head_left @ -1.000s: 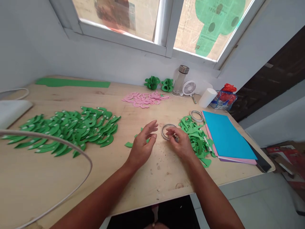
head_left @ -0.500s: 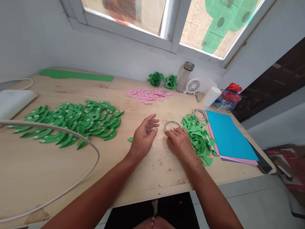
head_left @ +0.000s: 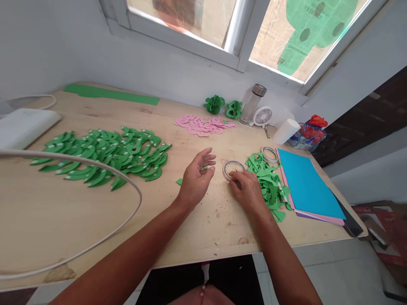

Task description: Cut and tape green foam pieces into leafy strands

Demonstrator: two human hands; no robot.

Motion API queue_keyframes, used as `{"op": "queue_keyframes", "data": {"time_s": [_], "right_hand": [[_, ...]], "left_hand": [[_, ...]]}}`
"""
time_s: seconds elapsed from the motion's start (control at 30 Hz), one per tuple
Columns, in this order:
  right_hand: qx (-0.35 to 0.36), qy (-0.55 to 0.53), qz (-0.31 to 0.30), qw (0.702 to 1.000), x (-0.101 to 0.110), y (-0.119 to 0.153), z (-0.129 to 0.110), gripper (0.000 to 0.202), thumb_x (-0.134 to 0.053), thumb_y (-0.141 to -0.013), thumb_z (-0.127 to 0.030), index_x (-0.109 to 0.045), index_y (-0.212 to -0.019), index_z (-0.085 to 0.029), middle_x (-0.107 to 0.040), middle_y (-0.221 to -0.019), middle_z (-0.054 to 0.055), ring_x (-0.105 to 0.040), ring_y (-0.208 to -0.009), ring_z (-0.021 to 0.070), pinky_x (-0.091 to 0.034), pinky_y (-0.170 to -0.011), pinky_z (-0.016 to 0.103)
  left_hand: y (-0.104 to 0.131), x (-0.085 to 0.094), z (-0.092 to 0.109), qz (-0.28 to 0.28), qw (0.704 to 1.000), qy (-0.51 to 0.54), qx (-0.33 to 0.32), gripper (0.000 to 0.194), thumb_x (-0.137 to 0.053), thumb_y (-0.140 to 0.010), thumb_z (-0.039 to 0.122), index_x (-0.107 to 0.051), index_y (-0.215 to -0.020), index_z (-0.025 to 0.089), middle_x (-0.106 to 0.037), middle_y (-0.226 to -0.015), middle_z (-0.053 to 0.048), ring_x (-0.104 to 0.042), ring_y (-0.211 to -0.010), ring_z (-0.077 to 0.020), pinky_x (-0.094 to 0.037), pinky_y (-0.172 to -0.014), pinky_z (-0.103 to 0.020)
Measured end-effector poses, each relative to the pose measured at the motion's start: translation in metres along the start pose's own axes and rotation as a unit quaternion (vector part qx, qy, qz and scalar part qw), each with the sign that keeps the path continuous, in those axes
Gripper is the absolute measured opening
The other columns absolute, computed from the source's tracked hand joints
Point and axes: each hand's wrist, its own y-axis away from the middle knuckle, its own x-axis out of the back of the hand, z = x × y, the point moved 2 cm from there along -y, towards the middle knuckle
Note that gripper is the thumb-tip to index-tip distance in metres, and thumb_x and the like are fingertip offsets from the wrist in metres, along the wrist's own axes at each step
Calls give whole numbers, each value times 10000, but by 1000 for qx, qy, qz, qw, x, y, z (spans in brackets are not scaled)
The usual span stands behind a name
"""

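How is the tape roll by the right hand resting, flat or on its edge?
Flat: the tape roll lies on the table, its opening facing up, the right hand at its rim.

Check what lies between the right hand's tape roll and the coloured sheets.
In the head view, a heap of green scraps separates that tape roll from the sheets, with a second roll at its far edge.

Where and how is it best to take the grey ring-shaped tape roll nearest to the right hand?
Probably pinch the tape roll by its near rim, inside and outside the ring, coming from the near side: it lies flat with an open centre, and the right hand is at that edge.
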Motion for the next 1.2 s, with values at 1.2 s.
{"op": "queue_keyframes", "data": {"time_s": [1.2], "right_hand": [[-196, -489, 57, 848, 4, -8, -9, 328, -614, -706, -210, -590, -1032, -197, -596, -674, -35, -520, -598, 118, -378, -591, 246]], "left_hand": [[0, -2, 2, -32, 998, 53, 31, 529, -625, -718, 198, -493, -1230, 184, -614, -1122, -101, -658, -920, -197, -493, -892, -402]]}}
